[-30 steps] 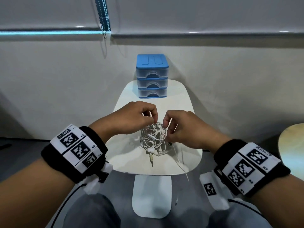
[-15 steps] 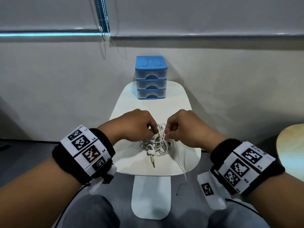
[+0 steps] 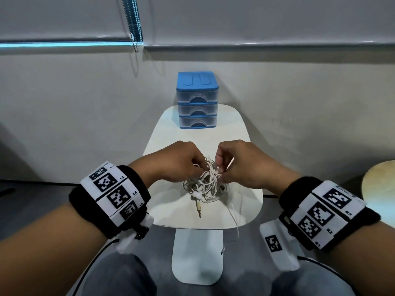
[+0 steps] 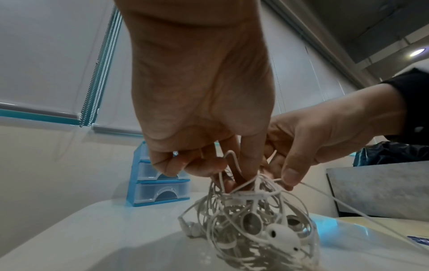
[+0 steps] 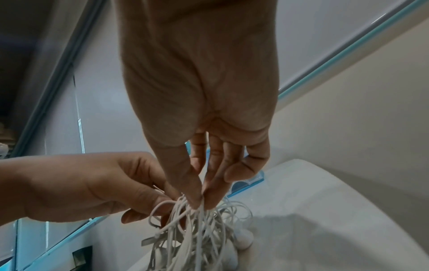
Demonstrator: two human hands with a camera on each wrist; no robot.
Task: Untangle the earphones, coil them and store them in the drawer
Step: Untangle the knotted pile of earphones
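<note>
A tangled ball of white earphones (image 3: 205, 186) lies on the small white table (image 3: 245, 199), its plug (image 3: 199, 210) pointing toward me and one strand hanging over the near edge. My left hand (image 3: 181, 161) pinches strands at the tangle's upper left; in the left wrist view its fingers (image 4: 246, 165) dig into the earphones (image 4: 250, 216). My right hand (image 3: 237, 163) pinches strands at the upper right, thumb and fingertips (image 5: 199, 198) closed on the cords of the earphones (image 5: 195, 234). The blue drawer unit (image 3: 197, 101) stands at the table's far end, all drawers shut.
A wall runs behind the table, with a blind's bead chain (image 3: 134, 24) hanging above. A round wooden table edge (image 3: 380, 189) shows at the right. My knees (image 3: 119, 276) are below the table's near edge.
Both hands have stayed on the tangle, shifting their pinches a little; the bundle's top is drawn slightly upward between them. A loose strand now hangs further over the near edge.
</note>
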